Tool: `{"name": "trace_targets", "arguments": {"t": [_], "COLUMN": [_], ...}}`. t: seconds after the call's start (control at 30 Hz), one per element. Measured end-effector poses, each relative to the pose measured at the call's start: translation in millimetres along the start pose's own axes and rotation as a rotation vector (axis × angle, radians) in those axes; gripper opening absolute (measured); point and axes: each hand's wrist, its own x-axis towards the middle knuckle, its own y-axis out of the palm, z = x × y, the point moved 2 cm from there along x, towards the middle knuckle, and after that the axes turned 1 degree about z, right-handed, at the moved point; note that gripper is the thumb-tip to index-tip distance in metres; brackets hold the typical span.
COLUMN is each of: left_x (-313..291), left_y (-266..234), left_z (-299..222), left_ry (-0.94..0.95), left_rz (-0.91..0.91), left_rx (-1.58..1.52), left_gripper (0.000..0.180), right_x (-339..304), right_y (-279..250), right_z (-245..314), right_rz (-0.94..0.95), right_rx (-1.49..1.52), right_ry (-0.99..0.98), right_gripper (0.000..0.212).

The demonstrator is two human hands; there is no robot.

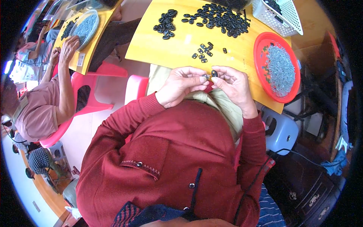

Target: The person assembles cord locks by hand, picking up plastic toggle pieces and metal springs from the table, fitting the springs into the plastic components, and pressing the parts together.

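Observation:
Just past the near edge of the yellow table, my two hands meet above my lap. A small black oval piece is pinched between the thumb and fingers of my right hand. My left hand pinches a tiny silvery metal piece, possibly a screw, close beside the oval piece; whether the two touch I cannot tell. Small black two-holed pieces lie loose on the table beyond my hands. Farther back are a big pile of black oval pieces and a smaller heap.
On the table's right, a red tray holds many silvery metal pieces. Behind it stands a white perforated basket. At left, a co-worker sits on a pink chair by another yellow table. A blue-grey stool is at right.

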Motion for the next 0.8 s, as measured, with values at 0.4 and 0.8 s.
{"name": "trace_targets", "arguments": {"t": [0.4, 0.8], "left_x": [1.4, 1.8], "left_y": [2.7, 1.4], "left_z": [-0.1, 0.4], "left_ry": [-0.007, -0.005], "left_rz": [-0.044, -0.045], "left_rx": [-0.006, 0.015], "left_gripper": [0.015, 0.014], "right_x": [0.3, -0.1], "right_y": [1.4, 0.5], "right_z": [0.6, 2.9], "right_rz": [0.041, 0.056], "right_rx": [0.074, 0.032], "right_ry": [0.015, 0.02], "right_gripper": [0.028, 0.029]}}
